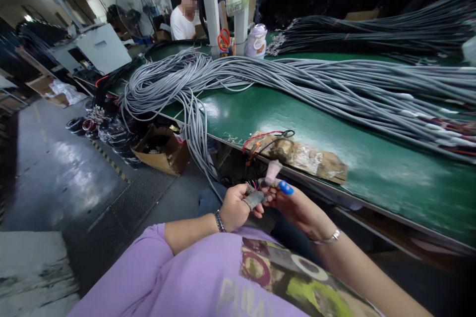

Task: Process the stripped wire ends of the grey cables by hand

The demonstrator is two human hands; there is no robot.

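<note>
My left hand is closed around the end of a grey cable, which runs down to it from the bundle over the table edge. Thin coloured wires fan out above the fist. A grey covering wraps the left thumb. Close against it, my right hand has its fingers pinched together beside the wires; what lies between those fingertips is hidden. Pale pink and blue covers sit on right-hand fingers.
A long bundle of grey cables lies across the green table. A taped cardboard-like strip with red and black leads rests at the near edge. Behind stand a post, a lilac container and a seated person. A cardboard box is below left.
</note>
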